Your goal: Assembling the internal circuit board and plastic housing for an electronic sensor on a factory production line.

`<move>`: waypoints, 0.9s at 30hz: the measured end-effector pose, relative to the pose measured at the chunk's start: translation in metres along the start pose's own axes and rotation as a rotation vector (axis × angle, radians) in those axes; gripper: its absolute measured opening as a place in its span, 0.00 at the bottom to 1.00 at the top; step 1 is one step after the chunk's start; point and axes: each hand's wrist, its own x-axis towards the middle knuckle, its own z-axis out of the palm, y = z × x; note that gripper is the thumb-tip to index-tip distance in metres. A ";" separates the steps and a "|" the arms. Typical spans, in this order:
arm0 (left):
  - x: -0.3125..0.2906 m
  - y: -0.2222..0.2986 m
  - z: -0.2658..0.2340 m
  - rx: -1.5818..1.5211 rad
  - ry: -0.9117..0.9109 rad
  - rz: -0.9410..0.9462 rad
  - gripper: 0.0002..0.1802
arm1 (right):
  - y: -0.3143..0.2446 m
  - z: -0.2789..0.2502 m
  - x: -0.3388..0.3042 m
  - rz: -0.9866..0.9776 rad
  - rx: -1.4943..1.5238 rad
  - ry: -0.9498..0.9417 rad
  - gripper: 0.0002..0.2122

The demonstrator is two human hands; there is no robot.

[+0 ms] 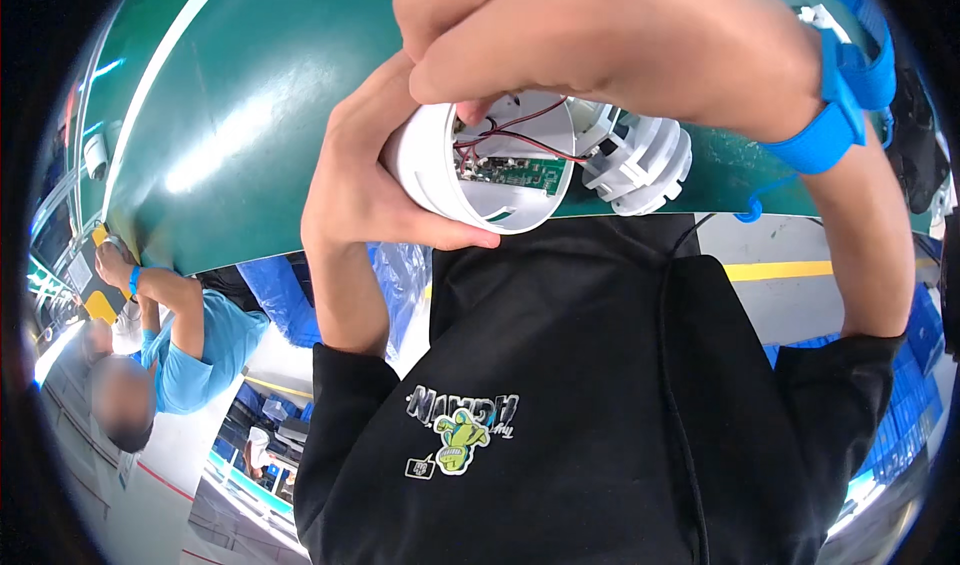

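A white cylindrical housing (425,170) lies tilted in my left hand (348,170), whose fingers and thumb wrap round its side. Its open end shows a green circuit board (535,177) with red and black wires (520,143). The wires run out to a white ribbed plastic part (645,170) beside the housing on the right. Over the housing's upper side reaches my right hand (590,30), fingers curled, one fingertip visible inside the opening. What those fingers grip, if anything, is hidden behind the hand.
The green work table (260,75) spreads out beyond and to the left. A blue wrist strap (825,125) with a coiled cord (750,210) is on my right wrist. At the left, another person in a blue shirt (205,340) works at the table. Blue bins (900,405) stand at the lower right.
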 end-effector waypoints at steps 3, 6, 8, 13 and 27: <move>-0.003 0.000 -0.005 -0.003 -0.029 -0.041 0.46 | 0.003 -0.012 0.008 -0.084 -0.077 -0.227 0.02; -0.004 0.003 -0.002 -0.054 -0.019 -0.121 0.44 | 0.006 -0.014 0.016 -0.086 -0.029 -0.265 0.02; -0.004 0.004 -0.003 0.086 -0.073 -0.096 0.41 | 0.007 -0.012 0.023 -0.092 0.003 -0.287 0.03; -0.005 0.005 -0.001 0.114 -0.008 -0.079 0.40 | 0.002 -0.015 0.033 -0.085 0.055 -0.317 0.04; 0.002 0.010 0.002 0.184 -0.023 -0.012 0.47 | -0.025 -0.007 -0.038 0.081 0.100 0.063 0.18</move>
